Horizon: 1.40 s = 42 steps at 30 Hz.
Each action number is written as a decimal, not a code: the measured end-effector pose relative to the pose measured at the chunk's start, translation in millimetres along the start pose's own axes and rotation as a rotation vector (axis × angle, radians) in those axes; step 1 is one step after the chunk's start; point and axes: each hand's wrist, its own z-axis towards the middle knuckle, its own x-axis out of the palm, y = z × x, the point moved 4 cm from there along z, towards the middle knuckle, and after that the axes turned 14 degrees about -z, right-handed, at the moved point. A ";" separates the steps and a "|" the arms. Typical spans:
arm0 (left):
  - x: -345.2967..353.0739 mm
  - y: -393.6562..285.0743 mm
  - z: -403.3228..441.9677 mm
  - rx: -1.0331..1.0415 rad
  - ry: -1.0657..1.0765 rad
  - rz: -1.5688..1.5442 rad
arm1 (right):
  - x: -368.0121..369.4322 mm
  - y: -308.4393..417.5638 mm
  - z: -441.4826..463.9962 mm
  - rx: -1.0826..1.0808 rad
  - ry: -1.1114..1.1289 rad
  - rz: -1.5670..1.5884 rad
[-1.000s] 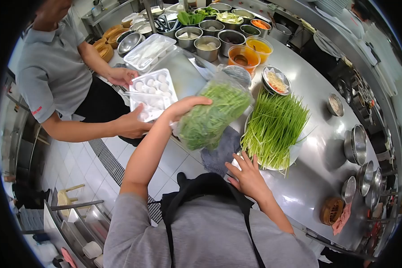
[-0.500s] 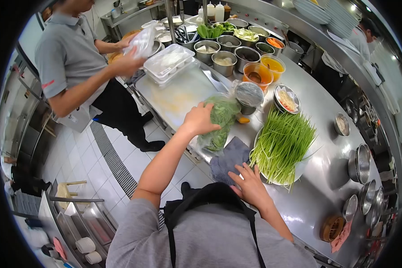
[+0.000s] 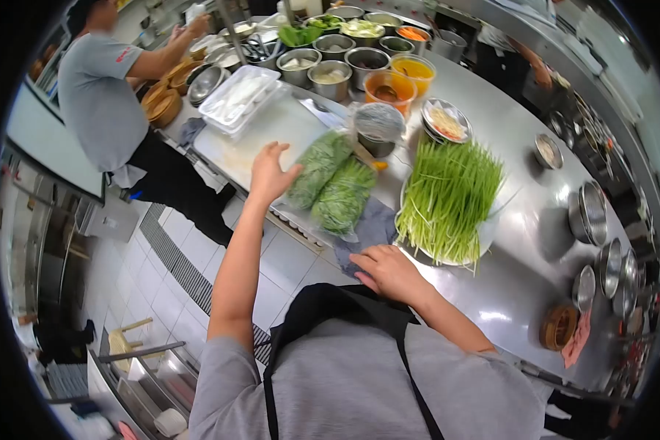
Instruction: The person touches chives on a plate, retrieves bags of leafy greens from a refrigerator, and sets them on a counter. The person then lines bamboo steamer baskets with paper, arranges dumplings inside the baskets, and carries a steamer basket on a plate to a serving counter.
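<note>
Two clear plastic bags of green leaves (image 3: 345, 196) lie side by side at the near end of the white cutting board (image 3: 238, 150). My left hand (image 3: 273, 176) is just left of them over the board, thumb and fingers apart, holding nothing. A dark grey cloth (image 3: 378, 224) lies on the counter partly under the bags. My right hand (image 3: 389, 273) is at the cloth's near edge, palm down with fingers stretched over it; I see nothing in its grasp. Right of the cloth, a heap of long green chives (image 3: 451, 202) covers a white plate (image 3: 485, 238).
Steel pots of ingredients (image 3: 330, 79) and two orange tubs (image 3: 390, 89) stand behind the bags. A knife (image 3: 321, 112) and white lidded containers (image 3: 240, 99) rest on the board. Another person (image 3: 114, 88) stands at the left. Metal bowls (image 3: 592, 213) line the right.
My left hand has left the bag and shifted left. Two bags now show side by side. My right hand has drawn its fingers together by the cloth. The other person has turned away.
</note>
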 end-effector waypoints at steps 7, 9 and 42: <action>34.5 -103.5 -35.7 0.011 0.207 -0.487 | -6.0 -15.3 -30.9 0.149 -0.113 -0.064; 56.2 -125.3 -45.8 0.057 0.268 -0.497 | -9.3 -22.1 -41.4 0.244 -0.139 -0.081; 242.8 -172.4 62.7 -0.058 0.612 -0.241 | -22.4 -160.2 -111.5 0.980 -0.365 -0.086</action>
